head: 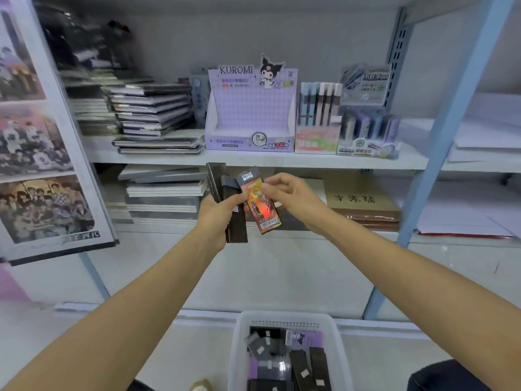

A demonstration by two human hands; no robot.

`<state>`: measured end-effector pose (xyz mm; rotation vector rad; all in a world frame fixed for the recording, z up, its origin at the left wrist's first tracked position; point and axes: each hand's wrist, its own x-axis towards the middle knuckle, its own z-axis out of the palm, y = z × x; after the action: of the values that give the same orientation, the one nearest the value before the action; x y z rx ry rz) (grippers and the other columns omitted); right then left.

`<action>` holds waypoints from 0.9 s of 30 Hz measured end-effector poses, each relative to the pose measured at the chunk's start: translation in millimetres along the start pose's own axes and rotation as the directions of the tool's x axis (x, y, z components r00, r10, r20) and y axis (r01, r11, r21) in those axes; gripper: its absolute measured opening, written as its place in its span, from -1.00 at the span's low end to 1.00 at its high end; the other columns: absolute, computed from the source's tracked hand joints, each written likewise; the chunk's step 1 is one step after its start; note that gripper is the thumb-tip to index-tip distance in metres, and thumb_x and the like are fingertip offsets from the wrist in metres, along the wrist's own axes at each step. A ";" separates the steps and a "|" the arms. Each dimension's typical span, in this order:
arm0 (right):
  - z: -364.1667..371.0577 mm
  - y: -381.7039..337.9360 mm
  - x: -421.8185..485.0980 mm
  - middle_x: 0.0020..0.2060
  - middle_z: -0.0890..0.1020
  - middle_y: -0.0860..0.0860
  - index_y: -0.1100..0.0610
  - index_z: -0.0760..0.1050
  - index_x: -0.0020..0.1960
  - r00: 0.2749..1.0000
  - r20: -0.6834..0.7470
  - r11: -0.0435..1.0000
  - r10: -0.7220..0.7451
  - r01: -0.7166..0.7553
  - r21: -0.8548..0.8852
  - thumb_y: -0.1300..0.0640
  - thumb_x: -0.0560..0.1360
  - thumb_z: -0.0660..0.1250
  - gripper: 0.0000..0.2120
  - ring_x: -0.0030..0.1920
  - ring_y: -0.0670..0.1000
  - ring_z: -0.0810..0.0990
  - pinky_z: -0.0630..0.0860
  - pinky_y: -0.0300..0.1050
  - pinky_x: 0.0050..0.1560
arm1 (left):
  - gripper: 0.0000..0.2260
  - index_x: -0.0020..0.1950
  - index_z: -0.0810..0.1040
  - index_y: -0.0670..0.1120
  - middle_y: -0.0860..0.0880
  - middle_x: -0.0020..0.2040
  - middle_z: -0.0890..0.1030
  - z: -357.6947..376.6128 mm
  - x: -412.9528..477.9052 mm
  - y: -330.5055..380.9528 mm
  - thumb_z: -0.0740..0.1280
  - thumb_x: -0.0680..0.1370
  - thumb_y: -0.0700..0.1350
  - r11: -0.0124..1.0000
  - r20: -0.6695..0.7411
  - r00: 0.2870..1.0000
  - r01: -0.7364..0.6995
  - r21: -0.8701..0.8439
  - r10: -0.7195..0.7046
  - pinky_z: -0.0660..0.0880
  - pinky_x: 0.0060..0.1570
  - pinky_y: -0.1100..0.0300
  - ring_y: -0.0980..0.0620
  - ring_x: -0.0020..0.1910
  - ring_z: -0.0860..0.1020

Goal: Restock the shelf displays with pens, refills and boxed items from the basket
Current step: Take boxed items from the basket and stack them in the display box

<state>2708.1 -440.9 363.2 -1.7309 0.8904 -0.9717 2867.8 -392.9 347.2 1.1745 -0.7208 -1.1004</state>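
My left hand [217, 218] grips a bundle of dark slim boxes [225, 190] held upright in front of the lower shelf. My right hand [287, 193] pinches the upper edge of a colourful orange refill box [263, 208] that leans against the bundle. Straight above, an empty purple Kuromi display box [249, 114] stands on the shelf [282, 160]. A white basket [287, 354] at the bottom holds several dark, grey and purple boxes.
Two filled pen and refill displays [318, 117] [369, 128] stand right of the Kuromi box. Stacked notebooks [152, 114] lie to its left, more on the lower shelf. A poster board [42, 136] leans at the left; blue shelf uprights [439, 136] rise at the right.
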 end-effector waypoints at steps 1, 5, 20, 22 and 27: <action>-0.8 -6.6 4.3 -0.03 0.68 0.11 0.08 0.49 0.11 1.000 -0.009 0.999 -0.026 0.026 -0.020 0.09 0.53 0.38 -0.81 -0.19 -0.14 0.67 0.55 -0.29 -0.28 | -0.66 0.21 0.52 -0.19 -0.11 -0.22 0.66 1.0 0.2 7.0 0.47 0.47 -0.20 0.999 0.018 1.000 -0.023 0.035 0.022 0.63 -0.24 0.03 -0.01 -0.34 0.64; -7.9 -33.4 26.0 0.00 0.68 0.19 0.17 0.48 0.22 0.995 0.004 0.993 -0.100 0.100 -0.056 0.21 0.52 0.39 -0.71 -0.06 0.03 0.68 0.60 -0.10 0.00 | -0.78 0.10 0.59 -0.10 -0.10 -0.14 0.71 4.5 6.0 39.1 0.47 0.49 -0.14 0.980 0.069 0.989 -0.143 0.137 0.134 0.64 -0.30 0.09 0.00 -0.26 0.68; -6.0 -64.5 158.3 -0.03 0.66 0.22 0.27 0.27 0.23 0.985 -0.099 0.977 -0.144 0.126 -0.170 0.10 0.61 0.24 -0.69 -0.03 0.07 0.65 0.56 -0.07 -0.02 | -0.73 0.17 0.56 -0.23 -0.11 -0.12 0.72 -24.0 88.6 104.7 0.38 0.55 -0.09 0.979 -0.001 0.979 -0.204 0.014 0.204 0.62 -0.23 0.16 0.02 -0.25 0.67; -10.2 -59.6 158.9 -0.14 0.64 0.05 0.20 0.28 0.21 0.989 -0.040 0.960 -0.144 0.130 -0.249 0.08 0.61 0.25 -0.72 -0.22 -0.13 0.57 0.45 -0.23 -0.28 | -0.75 0.13 0.57 -0.24 -0.12 -0.16 0.71 -25.0 96.2 112.7 0.38 0.55 -0.09 0.983 -0.030 0.985 -0.173 -0.061 0.172 0.61 -0.28 0.18 0.01 -0.30 0.67; -23.8 -58.1 153.5 -0.11 0.68 0.01 0.15 0.30 0.25 0.991 0.073 0.955 -0.108 0.124 -0.269 0.04 0.61 0.25 -0.71 -0.37 -0.24 0.52 0.36 -0.34 -0.37 | -0.75 0.07 0.58 -0.19 -0.09 -0.23 0.66 -22.9 104.5 132.4 0.37 0.56 -0.02 0.980 0.011 1.000 0.012 -0.199 -0.010 0.61 -0.32 0.19 0.06 -0.41 0.63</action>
<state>2760.3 -566.7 457.9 -2.0551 0.9282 -0.9018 2961.7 -481.8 457.9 1.0039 -0.5972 -1.1606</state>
